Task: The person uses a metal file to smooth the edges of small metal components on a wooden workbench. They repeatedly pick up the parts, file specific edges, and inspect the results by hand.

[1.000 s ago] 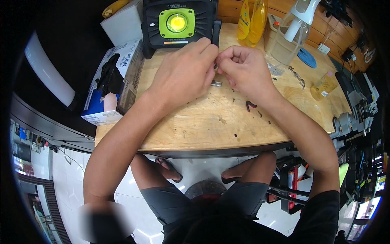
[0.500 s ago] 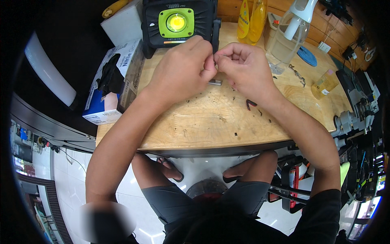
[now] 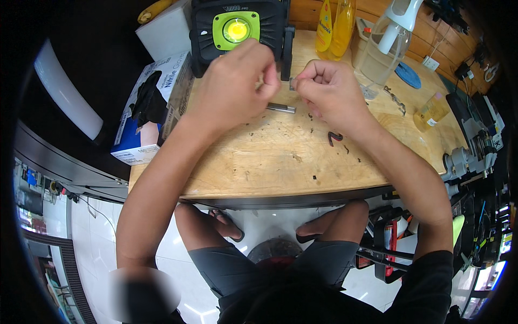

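Above the upper middle of the frame, my two hands work close together over a wooden workbench (image 3: 280, 162). My left hand (image 3: 237, 86) is curled, thumb and forefinger pinched together; whether anything sits between them I cannot tell. My right hand (image 3: 332, 92) is closed in a loose fist, its fingertips clamped on one small dark metal piece (image 3: 292, 83) held just clear of the left thumb. The hands are near each other but not touching.

Directly below the gap between them, one short metal bar (image 3: 280, 108) lies flat on the wood. One bent black part (image 3: 334, 137) rests lower right of my right hand, with dark crumbs scattered around it.

Behind my hands, at the top centre, stands one black work light with a green-rimmed lamp (image 3: 237, 27), closing off the bench's far side. Upper right hold two yellow bottles (image 3: 334, 27), one clear spray bottle (image 3: 386, 48), one blue disc (image 3: 408, 74) and one small bottle of yellowish liquid (image 3: 431, 110). At the left edge sits one box of black gloves (image 3: 151, 108), partly overhanging the bench.

The near half of the bench, down to its front edge in mid-frame, offers bare wood. Below it are my two knees and my two sandalled feet on white floor tiles (image 3: 102, 227).
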{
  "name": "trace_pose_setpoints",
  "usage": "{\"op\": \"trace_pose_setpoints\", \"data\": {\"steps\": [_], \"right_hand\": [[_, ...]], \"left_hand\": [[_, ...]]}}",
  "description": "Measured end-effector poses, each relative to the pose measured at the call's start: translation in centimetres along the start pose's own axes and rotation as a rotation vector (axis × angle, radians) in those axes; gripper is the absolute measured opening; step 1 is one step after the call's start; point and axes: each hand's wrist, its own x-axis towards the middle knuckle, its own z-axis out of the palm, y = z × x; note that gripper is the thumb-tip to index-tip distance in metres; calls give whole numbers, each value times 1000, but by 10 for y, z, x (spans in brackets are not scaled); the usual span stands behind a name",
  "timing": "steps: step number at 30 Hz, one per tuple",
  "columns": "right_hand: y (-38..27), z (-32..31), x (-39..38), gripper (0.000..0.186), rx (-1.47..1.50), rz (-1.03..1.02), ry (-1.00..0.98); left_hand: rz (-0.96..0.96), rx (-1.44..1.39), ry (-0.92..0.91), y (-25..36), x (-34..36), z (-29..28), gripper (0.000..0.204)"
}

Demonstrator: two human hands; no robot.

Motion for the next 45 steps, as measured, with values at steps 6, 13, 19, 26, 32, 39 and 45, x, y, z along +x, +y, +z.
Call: {"op": "trace_pose_setpoints", "data": {"steps": [6,13,19,26,32,39,45], "right_hand": [[-10,2,-2,12,80,37,-14],[-10,2,-2,10,126,-78,-75],[-9,1,-1,12,95,-79,-60],[-15,6,-4,17,111,-11,-47],[-13,4,-3,17,110,-9,-68],[-14,5,-4,15,102,1,-88],[-18,6,-7,13,228,54,-70]], "left_hand": [[-211,-143,-68,7,-2,-13,12],[-314,-186,-133,1,-6,-10,14],[-492,-273,-161,6,-5,-15,18],[-624,-298,-309,2,-9,-18,19],[-359,-206,-195,11,-4,-13,17],[-330,-241,-168,13,-5,-10,10],[-111,65,-72,19,-5,1,7]]}}
